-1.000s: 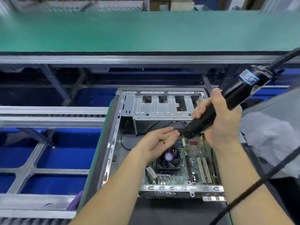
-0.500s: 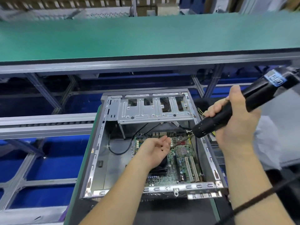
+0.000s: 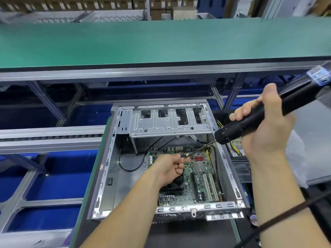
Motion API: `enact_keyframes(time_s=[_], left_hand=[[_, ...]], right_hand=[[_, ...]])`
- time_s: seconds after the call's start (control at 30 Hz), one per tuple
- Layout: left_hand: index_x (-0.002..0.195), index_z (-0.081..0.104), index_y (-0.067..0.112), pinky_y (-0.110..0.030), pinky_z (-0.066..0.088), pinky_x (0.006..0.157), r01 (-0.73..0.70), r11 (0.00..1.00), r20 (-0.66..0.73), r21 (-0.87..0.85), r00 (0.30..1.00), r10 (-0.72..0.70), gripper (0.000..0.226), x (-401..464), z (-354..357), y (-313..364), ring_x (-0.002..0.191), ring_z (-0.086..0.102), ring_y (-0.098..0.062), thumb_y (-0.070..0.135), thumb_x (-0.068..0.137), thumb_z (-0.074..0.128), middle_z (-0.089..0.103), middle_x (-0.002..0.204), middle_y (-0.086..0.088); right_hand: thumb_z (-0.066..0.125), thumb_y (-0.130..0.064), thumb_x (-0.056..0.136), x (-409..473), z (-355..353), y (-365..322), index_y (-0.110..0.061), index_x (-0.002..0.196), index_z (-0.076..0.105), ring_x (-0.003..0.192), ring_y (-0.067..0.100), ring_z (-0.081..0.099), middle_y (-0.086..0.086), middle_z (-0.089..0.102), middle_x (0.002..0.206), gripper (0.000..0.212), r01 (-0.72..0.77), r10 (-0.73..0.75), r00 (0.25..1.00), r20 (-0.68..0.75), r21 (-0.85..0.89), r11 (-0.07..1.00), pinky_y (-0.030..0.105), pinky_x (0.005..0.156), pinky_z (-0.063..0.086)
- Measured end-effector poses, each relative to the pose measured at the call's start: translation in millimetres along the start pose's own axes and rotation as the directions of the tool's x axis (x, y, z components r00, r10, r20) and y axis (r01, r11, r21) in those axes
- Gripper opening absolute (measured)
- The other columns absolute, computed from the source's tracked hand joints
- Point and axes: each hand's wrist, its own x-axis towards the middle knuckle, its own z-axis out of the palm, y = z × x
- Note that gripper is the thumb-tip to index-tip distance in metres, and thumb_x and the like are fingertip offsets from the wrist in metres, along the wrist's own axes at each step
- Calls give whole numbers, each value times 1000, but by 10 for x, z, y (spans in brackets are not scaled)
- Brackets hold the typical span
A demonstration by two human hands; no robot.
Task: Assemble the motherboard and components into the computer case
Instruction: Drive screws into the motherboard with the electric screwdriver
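- Since the earlier frames, the electric screwdriver has swung from over the middle of the board out past the right wall of the computer case; its black body now slants from upper right down to lower left, above the case's right rim.
- Its thin bit now reaches down and left into the case, with the tip meeting the fingertips of the left hand over the upper part of the motherboard.
- That left hand has slid back from the drive-cage side to sit over the CPU fan, which it now partly covers; earlier the fan showed clearly beneath it.
- Left hand: thumb and forefinger are pinched together at the bit's tip, the other fingers curled under. Whatever lies between them is too small to make out.
- Right hand: fingers and thumb are wrapped round the screwdriver's barrel, holding it firmly, as in the earlier frames.
- The motherboard lies flat in the floor of the open case, toward its right side, with the white expansion slots at the near right and a red connector block just beyond the pinching fingers.
- The silver drive cage spans the far end of the case, and a black cable loops across the bare floor on the left.
- The case rests on the table, a green-edged surface, with a green conveyor belt running across behind it.
- A dark cord crosses the right forearm at the lower right.
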Motion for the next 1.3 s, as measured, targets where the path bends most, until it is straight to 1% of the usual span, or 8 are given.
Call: enact_keyframes(time_s=[0.2,0.27,0.5,0.7,0.93,1.07,1.2,1.3], left_hand=[[110,55,2,-19,32,47,7,1000,74,3,997,-8,13,0,-18,-10,53,41,-9,4,101,46,53,72,-3],[108,55,1,-18,33,46,23,1000,86,-13,996,-21,12,3,-19,-20,53,41,-9,3,101,47,53,72,-3],[100,52,3,-19,31,42,104,974,84,-203,993,-88,5,38,-39,-4,49,40,-10,6,100,47,53,69,-5],[107,52,1,-19,30,42,153,941,157,-304,982,-109,10,40,-33,1,51,36,-10,5,98,49,52,69,-5],[102,54,1,-21,30,41,175,911,189,-373,976,-111,9,37,-38,13,51,34,-10,4,95,49,50,68,-5],[93,55,2,-21,30,40,178,893,204,-414,974,-99,6,35,-39,14,51,34,-11,2,88,52,50,68,-5],[90,56,2,-22,29,41,167,880,191,-444,978,-89,5,35,-40,14,53,32,-10,3,90,51,50,69,-6],[87,55,3,-21,30,41,165,873,191,-458,978,-84,8,25,-35,16,52,33,-11,7,93,52,50,69,-5]], right_hand=[[79,-39,75,64,23,69,-8,82,45,50,23,47,6,49,56,47,24,-25,999,-28,-35,999,35,57,46],[79,-39,75,77,22,85,-6,85,45,50,24,47,7,49,56,48,31,-32,999,-33,-28,999,36,57,46],[79,-39,75,69,26,119,-6,88,45,52,24,46,8,48,56,48,44,-44,999,-31,-5,999,35,57,46],[77,-37,77,73,40,129,-7,89,47,50,23,47,5,50,55,45,46,-45,999,-22,23,999,34,56,46],[77,-38,78,79,33,154,-11,81,50,50,22,45,7,49,56,39,53,-52,998,-21,40,998,34,57,44],[76,-39,79,76,31,161,-14,76,51,48,22,46,6,49,55,35,61,-61,998,-2,54,997,33,57,44],[75,-40,79,77,19,167,-13,78,50,49,22,47,5,50,54,37,66,-67,998,8,61,996,33,57,45],[72,-38,81,72,9,166,-16,72,53,47,21,48,3,50,53,31,76,-78,997,26,68,995,32,57,44]])
